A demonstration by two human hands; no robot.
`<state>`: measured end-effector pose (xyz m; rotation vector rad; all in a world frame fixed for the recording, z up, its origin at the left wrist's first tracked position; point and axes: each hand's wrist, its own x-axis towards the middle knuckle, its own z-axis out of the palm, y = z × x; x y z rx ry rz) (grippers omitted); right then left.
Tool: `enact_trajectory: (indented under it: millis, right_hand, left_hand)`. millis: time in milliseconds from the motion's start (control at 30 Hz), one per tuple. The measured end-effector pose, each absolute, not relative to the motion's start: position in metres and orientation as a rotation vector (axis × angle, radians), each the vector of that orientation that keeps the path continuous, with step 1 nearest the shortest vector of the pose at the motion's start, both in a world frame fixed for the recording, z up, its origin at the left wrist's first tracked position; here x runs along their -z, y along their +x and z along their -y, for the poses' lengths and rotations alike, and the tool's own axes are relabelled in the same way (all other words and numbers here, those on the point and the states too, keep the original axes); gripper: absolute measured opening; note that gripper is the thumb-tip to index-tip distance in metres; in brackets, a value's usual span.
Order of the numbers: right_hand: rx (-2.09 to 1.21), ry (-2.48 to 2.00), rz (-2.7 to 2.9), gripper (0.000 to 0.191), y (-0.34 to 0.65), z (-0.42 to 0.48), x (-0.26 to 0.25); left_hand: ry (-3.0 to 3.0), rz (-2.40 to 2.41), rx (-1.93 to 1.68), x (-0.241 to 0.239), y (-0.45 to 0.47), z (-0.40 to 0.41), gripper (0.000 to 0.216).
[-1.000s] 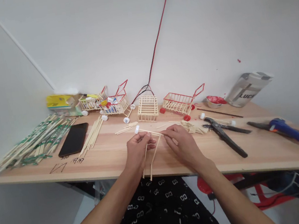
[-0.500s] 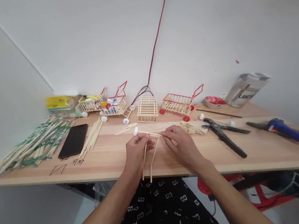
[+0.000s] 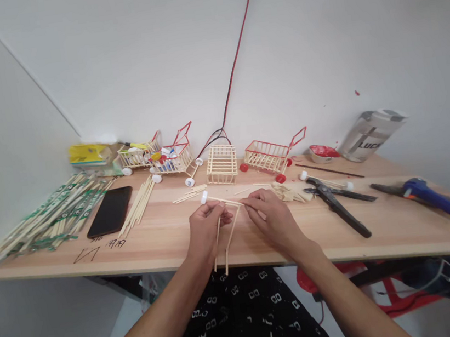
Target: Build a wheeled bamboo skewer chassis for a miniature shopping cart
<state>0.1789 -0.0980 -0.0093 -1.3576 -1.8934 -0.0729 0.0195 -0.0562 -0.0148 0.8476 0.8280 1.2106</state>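
Left hand (image 3: 207,227) and right hand (image 3: 275,214) come together low over the front of the table (image 3: 169,247), forearms slanting inward from either side; the left pinches a stick frame (image 3: 231,235) between its thumb and curled fingers; the right, palm down, brings its bunched fingertips to the frame's right corner, though whether they grip it or merely touch it cannot be told; the frame sits between the two hands, a white cap (image 3: 204,197) at the left end of its upper stick, two legs slanting down toward the person; the left fingers hide part of one leg; the undersides of the right fingers are out of sight, and both forearms are cut off by the bottom of the view; the handwriting on the wood is too small to read surely; the table's front edge runs just under the wrists, and the leg tips appear past it against the patterned black clothing (image 3: 243,309); a stretch of wood parts the left hand from the phone (image 3: 109,211); wooden scraps (image 3: 288,190) lie just beside the right hand, pliers (image 3: 338,206) farther right; a slatted basket (image 3: 222,164) stands beyond the frame, near the wall.
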Motion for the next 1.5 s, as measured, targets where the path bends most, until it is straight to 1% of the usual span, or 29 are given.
enact_trajectory:
  millis: [1500]
  right_hand:
    - [0.069,-1.364,1.894,0.025,0.1756,0.0983,0.0069]
  left_hand:
    - [0.794,-0.784,-1.216,0.0163,0.0177,0.0569,0.019]
